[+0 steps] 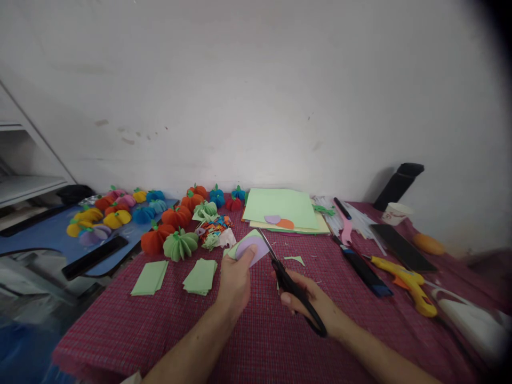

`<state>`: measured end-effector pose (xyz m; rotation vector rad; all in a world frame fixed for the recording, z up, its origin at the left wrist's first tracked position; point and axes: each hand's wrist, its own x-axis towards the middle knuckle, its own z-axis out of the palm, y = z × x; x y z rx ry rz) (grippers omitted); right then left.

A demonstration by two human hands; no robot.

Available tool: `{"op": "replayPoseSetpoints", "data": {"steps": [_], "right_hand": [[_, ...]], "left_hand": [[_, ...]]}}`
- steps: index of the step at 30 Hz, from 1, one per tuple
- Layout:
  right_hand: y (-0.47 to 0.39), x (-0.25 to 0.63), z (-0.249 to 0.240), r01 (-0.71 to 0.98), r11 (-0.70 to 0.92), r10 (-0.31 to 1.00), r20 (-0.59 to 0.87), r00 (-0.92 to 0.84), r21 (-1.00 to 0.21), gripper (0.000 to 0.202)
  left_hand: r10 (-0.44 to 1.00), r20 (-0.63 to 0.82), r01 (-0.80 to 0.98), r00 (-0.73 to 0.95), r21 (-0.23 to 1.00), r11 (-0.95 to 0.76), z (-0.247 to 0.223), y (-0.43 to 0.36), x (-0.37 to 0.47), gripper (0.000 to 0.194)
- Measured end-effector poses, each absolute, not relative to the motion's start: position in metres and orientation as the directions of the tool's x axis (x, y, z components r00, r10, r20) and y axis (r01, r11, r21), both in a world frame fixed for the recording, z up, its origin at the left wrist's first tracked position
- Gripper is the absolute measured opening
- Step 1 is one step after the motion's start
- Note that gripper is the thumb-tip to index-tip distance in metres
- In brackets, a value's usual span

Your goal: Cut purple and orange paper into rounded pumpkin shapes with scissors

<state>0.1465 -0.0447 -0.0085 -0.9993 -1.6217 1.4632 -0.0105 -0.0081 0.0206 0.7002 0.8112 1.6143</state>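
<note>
Pinched in my left hand (236, 274) is some light green paper (253, 233) with a rounded purple paper piece (260, 248) lying on top, under my thumb. My right hand (308, 298) is closed round the black handles of a pair of scissors (294, 288). Their blades point up and left, close to the right edge of the held paper. A thin green paper scrap (295, 260) lies right of the blades. On the cloth left of my left hand are two stacks of green paper squares, a nearer stack (200, 276) and a farther-left stack (150, 277).
Several paper pumpkins (176, 216) and a heap of coloured scraps (216, 226) stand at the left. Large green sheets (280, 205) lie by the wall. A yellow glue gun (404, 277), a cutter knife (360, 266), a dark phone (402, 248) and a paper cup (396, 212) are at the right.
</note>
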Motion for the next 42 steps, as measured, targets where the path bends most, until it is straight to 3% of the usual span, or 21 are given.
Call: {"op": "replayPoseSetpoints", "data": {"steps": [24,38,42], "right_hand": [[-0.048,0.155,0.014,0.195,0.141,0.874,0.029,-0.485,-0.971,0.031],[-0.05,0.176,0.021,0.3,0.125,0.878,-0.035,-0.477,-0.946,0.035],[-0.053,0.182,0.023,0.256,0.124,0.859,-0.025,-0.511,-0.959,0.039]], "left_hand": [[0.991,0.04,-0.575,-0.127,0.811,-0.107,0.022,-0.01,-0.011,0.015],[0.999,0.051,-0.568,-0.018,0.821,-0.052,0.025,-0.014,-0.013,0.017],[0.999,0.002,-0.559,-0.033,0.829,-0.02,0.024,-0.015,-0.011,0.016]]}}
